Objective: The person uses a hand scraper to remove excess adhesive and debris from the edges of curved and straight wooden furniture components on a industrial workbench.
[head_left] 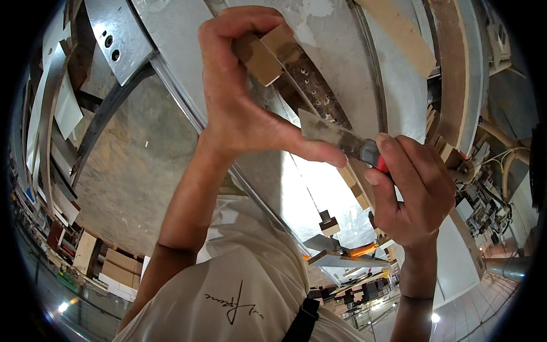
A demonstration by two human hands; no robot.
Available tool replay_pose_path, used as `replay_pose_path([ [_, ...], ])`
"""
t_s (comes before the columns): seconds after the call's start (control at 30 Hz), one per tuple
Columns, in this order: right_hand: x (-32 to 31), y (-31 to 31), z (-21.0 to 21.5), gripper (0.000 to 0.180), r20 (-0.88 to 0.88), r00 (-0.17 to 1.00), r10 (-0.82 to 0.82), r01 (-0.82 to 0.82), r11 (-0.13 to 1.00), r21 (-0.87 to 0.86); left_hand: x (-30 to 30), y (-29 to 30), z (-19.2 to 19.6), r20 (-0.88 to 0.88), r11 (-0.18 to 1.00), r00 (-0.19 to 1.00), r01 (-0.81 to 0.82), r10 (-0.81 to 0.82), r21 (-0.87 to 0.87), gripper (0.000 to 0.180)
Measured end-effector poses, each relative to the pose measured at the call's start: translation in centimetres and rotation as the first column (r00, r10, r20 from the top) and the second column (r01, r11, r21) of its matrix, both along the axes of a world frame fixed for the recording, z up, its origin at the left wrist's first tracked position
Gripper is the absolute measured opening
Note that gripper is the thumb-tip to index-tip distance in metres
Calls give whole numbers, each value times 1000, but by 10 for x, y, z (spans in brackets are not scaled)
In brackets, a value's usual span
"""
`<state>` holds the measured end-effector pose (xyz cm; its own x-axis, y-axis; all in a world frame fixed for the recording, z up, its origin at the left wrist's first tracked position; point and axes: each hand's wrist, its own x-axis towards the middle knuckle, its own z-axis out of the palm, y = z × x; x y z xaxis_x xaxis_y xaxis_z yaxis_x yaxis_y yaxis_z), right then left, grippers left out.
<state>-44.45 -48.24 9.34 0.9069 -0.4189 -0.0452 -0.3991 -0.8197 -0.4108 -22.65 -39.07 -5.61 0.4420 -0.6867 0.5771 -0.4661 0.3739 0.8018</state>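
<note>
My left hand (236,111) reaches up from the lower left and curls its fingers round the end of a brown wooden piece (310,80). Pale chipped spots mark the dark face of this wood. The left thumb stretches right, beside the blade of a putty knife (333,132). From the right, my right hand (419,191) grips the knife's red and grey handle, closed round it. The thin, stained blade points left and lies against or just over the wood; which of the two cannot be told.
Under the hands is a shiny metal tabletop (319,23). A metal plate with two holes (117,48) sits at the upper left, above the floor (137,159). An orange-handled tool (363,250) lies near small wooden blocks (329,223). A long curved board (456,74) stands at right.
</note>
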Motion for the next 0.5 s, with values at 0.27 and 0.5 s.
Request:
replay_pose_path([
  [0.27,23,-4,-2,35,-43,999,4,-3,1000,13,2,-2,-7,-48,1000,999,22,-22,-10,133],
  [0.5,0,5,1,34,-11,1000,-6,6,1000,21,6,1,4,-11,998,999,46,-46,36,138],
])
